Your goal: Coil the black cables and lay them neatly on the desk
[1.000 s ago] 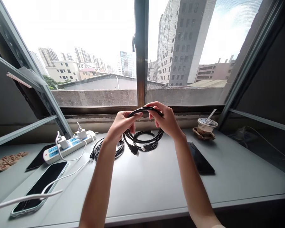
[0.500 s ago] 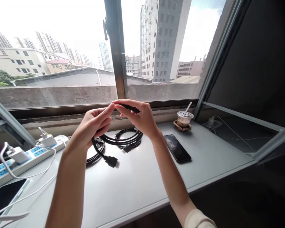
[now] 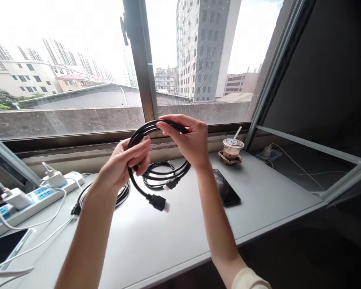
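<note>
A coiled black HDMI cable [image 3: 142, 131] is held up above the table between both hands. My left hand [image 3: 129, 160] grips the left side of the coil, its fingers curled round the strands. My right hand [image 3: 189, 138] pinches the upper right of the loop between thumb and fingers. One plug [image 3: 158, 202] with a pale tip dangles below my left hand. Behind it on the table lies a second coiled black cable [image 3: 156, 186] with its own plug. Another black coil [image 3: 122, 195] is partly hidden by my left forearm.
A black phone [image 3: 226, 188] lies right of my right forearm. Beyond it stands a lidded drink cup [image 3: 232, 147] with a straw in a cardboard holder. At left are a white power strip [image 3: 36, 200] with chargers, white cords and another phone [image 3: 6, 247]. A window [image 3: 93, 80] rises behind the table.
Both hands have moved apart, my right hand rightward and slightly up. The cable's loop now shows as an open arc between them, and the dangling plug has shifted right.
</note>
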Action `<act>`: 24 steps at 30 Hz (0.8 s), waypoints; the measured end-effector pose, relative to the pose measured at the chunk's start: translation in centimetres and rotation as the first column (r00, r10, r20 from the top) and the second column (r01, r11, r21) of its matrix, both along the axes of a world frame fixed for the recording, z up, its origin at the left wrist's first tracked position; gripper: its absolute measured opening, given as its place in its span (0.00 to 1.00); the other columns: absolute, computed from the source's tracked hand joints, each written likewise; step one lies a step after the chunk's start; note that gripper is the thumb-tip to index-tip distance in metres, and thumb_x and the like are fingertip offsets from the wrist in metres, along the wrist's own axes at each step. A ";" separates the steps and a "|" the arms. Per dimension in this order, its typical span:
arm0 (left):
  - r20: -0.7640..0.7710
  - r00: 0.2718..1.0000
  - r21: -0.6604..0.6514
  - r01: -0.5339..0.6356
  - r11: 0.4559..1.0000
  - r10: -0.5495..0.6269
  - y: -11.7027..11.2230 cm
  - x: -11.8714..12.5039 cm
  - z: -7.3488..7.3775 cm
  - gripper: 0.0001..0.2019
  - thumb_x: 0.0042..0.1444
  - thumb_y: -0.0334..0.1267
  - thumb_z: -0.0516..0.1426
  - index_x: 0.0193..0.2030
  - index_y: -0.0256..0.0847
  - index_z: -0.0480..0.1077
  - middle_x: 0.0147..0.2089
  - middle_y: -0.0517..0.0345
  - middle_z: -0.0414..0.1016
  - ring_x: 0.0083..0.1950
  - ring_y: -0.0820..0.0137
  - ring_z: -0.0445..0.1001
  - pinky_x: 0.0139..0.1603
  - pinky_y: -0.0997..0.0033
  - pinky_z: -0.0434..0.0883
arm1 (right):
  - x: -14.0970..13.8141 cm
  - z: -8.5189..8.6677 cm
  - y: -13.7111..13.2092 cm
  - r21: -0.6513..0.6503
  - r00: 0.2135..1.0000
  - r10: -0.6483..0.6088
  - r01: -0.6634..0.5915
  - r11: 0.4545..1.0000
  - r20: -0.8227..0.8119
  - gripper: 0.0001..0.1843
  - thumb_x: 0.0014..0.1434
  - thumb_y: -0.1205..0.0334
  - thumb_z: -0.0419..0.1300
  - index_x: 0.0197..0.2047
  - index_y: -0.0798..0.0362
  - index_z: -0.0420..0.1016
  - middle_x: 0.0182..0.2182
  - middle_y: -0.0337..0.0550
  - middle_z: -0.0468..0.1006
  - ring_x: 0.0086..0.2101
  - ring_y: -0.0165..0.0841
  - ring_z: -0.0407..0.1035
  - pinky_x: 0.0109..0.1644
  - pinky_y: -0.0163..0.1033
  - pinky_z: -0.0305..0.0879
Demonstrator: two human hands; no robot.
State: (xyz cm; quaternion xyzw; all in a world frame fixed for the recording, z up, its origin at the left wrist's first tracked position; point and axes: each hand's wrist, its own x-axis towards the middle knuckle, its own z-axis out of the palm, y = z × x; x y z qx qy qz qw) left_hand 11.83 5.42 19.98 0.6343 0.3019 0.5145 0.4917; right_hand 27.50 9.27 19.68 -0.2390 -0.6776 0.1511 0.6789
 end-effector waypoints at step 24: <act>0.103 0.975 -0.026 -0.193 0.981 0.194 -0.4 -2.2 1.0 0.24 0.55 0.40 0.58 0.16 0.38 0.48 0.15 0.70 0.44 0.12 0.87 0.46 0.11 0.85 0.45 | -3.0 -1.5 1.2 0.178 0.969 -0.213 0.189 0.966 0.124 0.14 0.60 0.54 0.56 0.47 0.48 0.73 0.35 0.37 0.76 0.30 0.26 0.69 0.34 0.30 0.66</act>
